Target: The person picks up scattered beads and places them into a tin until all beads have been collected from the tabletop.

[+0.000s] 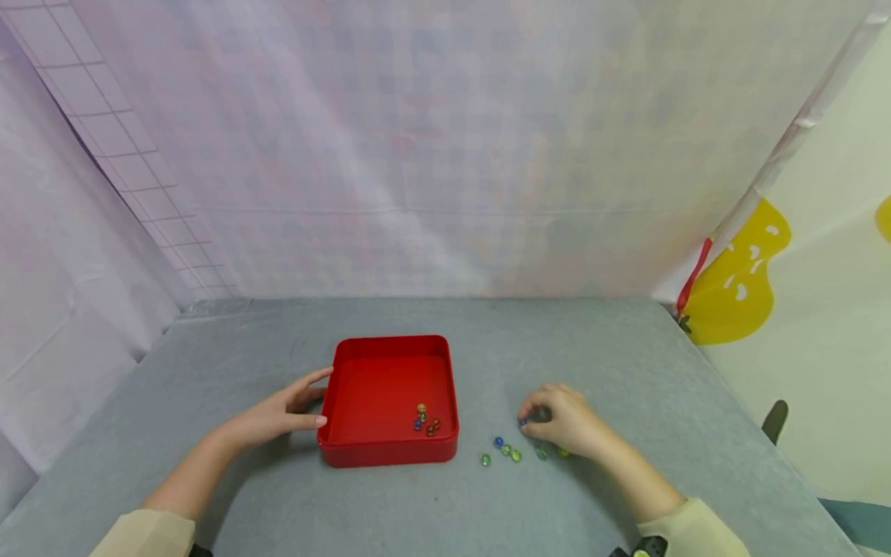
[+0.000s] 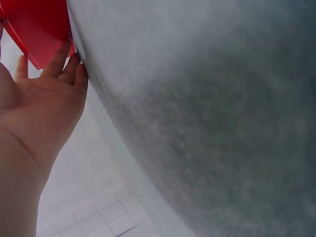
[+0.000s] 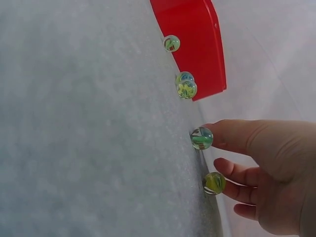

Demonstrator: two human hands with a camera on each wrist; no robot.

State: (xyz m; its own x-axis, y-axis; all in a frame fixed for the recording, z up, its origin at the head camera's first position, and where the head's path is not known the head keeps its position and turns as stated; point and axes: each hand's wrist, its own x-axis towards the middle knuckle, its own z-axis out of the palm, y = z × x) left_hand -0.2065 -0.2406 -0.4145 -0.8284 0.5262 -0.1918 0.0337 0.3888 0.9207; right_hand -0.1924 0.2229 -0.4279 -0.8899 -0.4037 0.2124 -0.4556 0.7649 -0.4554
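Left hand (image 1: 274, 414) — fingers spread, touches left wall of red box (image 1: 379, 387). Inner marbles (image 1: 422, 418): head view only. Loose marbles (image 1: 506, 449): grey table (image 1: 390, 514), right of box. Right hand (image 1: 564, 418) pinches blue marble (image 1: 522, 423) — hidden in right wrist view.

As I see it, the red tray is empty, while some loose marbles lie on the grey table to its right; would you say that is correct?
Not quite: the red tray is not empty. The head view shows a small cluster of marbles inside it, toward its near right corner. Some loose marbles do lie on the grey table to its right.
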